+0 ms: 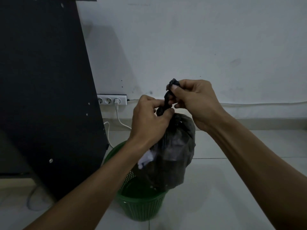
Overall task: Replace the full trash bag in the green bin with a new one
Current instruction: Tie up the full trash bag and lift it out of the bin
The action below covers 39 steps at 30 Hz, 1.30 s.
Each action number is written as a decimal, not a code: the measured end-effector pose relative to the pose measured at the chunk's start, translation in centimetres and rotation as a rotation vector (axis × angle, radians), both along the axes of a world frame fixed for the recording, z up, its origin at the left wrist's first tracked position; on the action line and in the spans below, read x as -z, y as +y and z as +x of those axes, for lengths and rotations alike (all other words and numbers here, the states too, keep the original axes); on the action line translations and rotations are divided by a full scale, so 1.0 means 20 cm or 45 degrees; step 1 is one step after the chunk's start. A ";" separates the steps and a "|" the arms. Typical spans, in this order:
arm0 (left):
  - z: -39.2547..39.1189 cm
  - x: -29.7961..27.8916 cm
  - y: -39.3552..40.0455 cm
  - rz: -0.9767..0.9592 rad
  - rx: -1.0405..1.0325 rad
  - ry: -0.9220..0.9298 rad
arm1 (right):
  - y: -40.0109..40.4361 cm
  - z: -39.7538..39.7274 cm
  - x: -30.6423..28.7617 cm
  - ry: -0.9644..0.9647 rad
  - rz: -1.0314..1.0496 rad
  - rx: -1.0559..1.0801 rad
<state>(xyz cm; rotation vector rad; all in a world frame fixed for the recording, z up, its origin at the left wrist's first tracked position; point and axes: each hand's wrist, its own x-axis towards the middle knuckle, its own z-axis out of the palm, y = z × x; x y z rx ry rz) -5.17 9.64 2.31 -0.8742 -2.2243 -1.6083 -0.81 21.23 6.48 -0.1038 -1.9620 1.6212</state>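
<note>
At the far left I see a tall black panel [46, 83] leaning across the view, studded with a few silver screws, and at its foot a white power strip [112, 99] fixed low on the wall with one plug in it; a white cable [122, 122] drops from that plug toward the floor. Just right of the panel stands the green bin [141, 206], a slatted plastic basket on the pale floor tiles [224, 188]. The full trash bag [172, 151] is dark and bulging, lifted partly out of the bin so that its lower end still sits inside the rim while most of it hangs above (a scrap of something white [146, 159] shows against its left side). My left hand [149, 120] is closed in a tight grip around the gathered neck of the bag, fingers and thumb curled round the twisted plastic just above the bag's bulge. The neck runs up and to the right as a thin twisted rope [167, 102] between the two hands. My right hand [194, 102] sits higher and just beside the left, its thumb and fingertips pinching the top end of that twist, with a small crumpled tuft of plastic poking out above the thumb. Behind it all is a plain pale wall [216, 47] with a thin white cord [257, 103] running along it near the floor on the right.
</note>
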 end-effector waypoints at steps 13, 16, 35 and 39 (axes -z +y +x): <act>0.03 -0.03 0.08 0.174 0.179 -0.343 | 0.01 0.00 -0.05 0.027 -0.369 -0.030; 0.04 -0.02 0.08 0.178 0.213 -0.361 | 0.00 -0.01 -0.05 0.009 -0.417 -0.047; -0.20 -0.10 -0.03 0.350 0.093 -1.065 | 0.29 -0.03 0.15 -0.572 0.529 -0.245; -0.24 -0.08 -0.01 0.320 0.057 -1.174 | 0.27 -0.05 0.21 -0.384 0.390 -0.282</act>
